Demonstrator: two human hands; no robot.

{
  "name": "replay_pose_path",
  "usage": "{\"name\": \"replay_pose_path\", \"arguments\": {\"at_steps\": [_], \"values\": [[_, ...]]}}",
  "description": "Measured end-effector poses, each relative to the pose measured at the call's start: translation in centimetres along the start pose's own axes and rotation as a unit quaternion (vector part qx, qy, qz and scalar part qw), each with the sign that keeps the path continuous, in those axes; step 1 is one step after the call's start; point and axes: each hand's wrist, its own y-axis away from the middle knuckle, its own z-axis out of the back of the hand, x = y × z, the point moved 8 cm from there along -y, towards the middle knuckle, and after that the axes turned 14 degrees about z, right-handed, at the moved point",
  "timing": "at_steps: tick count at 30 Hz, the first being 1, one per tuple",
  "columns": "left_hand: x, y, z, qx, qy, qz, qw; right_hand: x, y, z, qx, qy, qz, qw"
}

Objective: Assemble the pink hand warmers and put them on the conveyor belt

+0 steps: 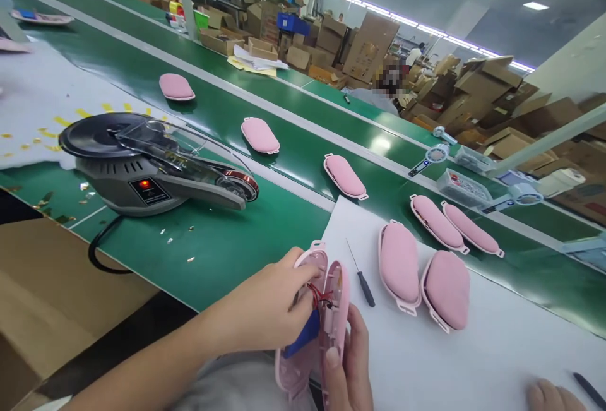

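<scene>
An opened pink plastic case point(337, 310), parted into two shells, is between my hands at the bottom centre. Red wires point(320, 296) run across the gap, and a blue block point(303, 334) sits in the left shell. My left hand point(279, 297) grips the left shell, its fingers reaching inside by the wires. Around the right shell curls my right hand point(349, 360), thumb on its inner edge. A thin dark-handled screwdriver point(365, 287) lies just right of the case. Two closed pink cases point(399, 264) rest beyond it on white paper.
A round tape dispenser point(151, 161) stands left on the green belt point(213, 278). More pink cases point(260, 135) line the belt. Small fans point(436, 153) and a clear bin point(464, 189) sit at right. Another person's hand point(552, 396) is at bottom right beside a black tool point(588, 389).
</scene>
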Motion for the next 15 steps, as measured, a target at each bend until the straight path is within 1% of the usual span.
{"name": "replay_pose_path", "arguments": {"at_steps": [2, 3, 6, 8, 12, 15], "values": [[0.2, 0.2, -1.0, 0.028, -0.023, 0.0, 0.999, 0.4, -0.2, 0.0, 0.014, -0.001, 0.007, 1.0], [0.4, 0.2, -1.4, 0.029, -0.033, 0.004, 0.999, 0.6, -0.3, -0.1, 0.026, 0.004, 0.012, 1.0], [1.0, 0.2, -2.1, 0.002, -0.049, 0.018, 0.999, 1.1, -0.6, -0.5, 0.054, 0.033, 0.034, 0.997], [1.2, 0.3, -2.5, -0.011, -0.04, 0.022, 0.999, 1.3, -0.8, -0.6, 0.054, 0.036, 0.05, 0.997], [1.5, 0.3, -2.3, -0.026, 0.059, 0.017, 0.998, 1.2, -0.7, -0.1, 0.024, 0.021, 0.059, 0.998], [1.5, 0.0, -1.9, -0.027, 0.128, -0.021, 0.991, 0.9, -0.4, 0.5, 0.019, 0.041, 0.058, 0.997]]}}
